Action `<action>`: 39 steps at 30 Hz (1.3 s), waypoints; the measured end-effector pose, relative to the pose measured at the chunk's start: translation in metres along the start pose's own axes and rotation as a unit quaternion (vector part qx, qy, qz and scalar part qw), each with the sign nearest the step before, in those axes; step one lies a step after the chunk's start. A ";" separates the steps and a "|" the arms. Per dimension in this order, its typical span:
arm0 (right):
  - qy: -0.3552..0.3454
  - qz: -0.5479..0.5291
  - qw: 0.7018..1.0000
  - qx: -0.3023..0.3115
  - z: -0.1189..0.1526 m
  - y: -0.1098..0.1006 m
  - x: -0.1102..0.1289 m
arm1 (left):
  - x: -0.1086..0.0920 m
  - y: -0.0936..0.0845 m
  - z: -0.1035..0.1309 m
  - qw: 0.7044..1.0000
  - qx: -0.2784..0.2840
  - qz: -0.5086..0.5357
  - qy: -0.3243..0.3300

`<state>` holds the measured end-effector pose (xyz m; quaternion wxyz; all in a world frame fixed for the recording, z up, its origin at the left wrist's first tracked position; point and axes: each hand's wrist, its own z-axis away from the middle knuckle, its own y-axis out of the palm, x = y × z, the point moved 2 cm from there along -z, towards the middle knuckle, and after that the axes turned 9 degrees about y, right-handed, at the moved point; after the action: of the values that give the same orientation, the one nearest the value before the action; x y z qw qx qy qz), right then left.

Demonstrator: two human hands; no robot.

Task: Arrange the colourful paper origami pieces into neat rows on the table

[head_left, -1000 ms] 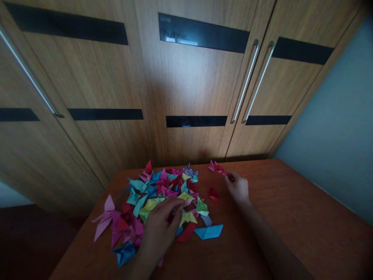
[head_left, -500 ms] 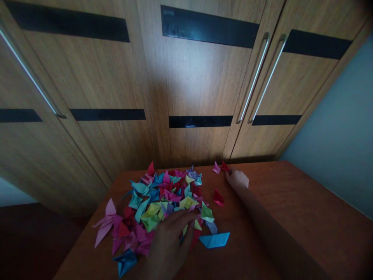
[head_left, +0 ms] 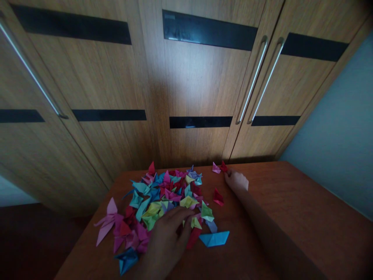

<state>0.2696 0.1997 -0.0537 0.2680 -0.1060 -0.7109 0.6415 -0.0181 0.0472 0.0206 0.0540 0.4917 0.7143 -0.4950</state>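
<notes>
Colourful folded papers lie heaped on the brown table (head_left: 250, 241), with a yellow-green piece (head_left: 152, 212) near the middle. My left hand (head_left: 171, 233) rests over the heap's front edge, its fingers curled; what they hold, if anything, is hidden. At the table's back, my right hand (head_left: 236, 181) pinches a small red folded paper (head_left: 223, 166) beside a pink one (head_left: 216, 168). Another red piece (head_left: 218, 197) lies apart in front of that hand. A blue paper boat (head_left: 215, 238) sits right of my left hand.
Behind the table stands a wooden cabinet (head_left: 201, 85) with dark bands and long metal handles. A pale wall (head_left: 344, 128) rises on the right. A pink folded piece (head_left: 108, 221) and a dark blue one (head_left: 127, 259) lie near the table's left edge.
My right hand and the red paper in it have shifted slightly left, toward the pink piece. My left hand has drawn back slightly to the left, uncovering more of a yellow piece.
</notes>
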 end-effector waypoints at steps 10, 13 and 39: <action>-0.020 -0.015 0.999 -0.021 -0.001 0.002 0.003 | 0.001 0.001 0.001 1.000 0.006 0.000 -0.003; -0.041 -0.016 0.999 -0.026 -0.005 0.004 0.003 | 0.001 0.001 0.001 1.000 0.002 -0.003 -0.002; -0.077 -0.052 0.992 -0.088 0.004 0.006 -0.001 | -0.001 -0.002 -0.001 1.000 0.002 0.003 -0.007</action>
<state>0.2668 0.1971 -0.0602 0.2355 -0.0424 -0.7873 0.5682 -0.0184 0.0469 0.0229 0.0599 0.4906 0.7114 -0.4996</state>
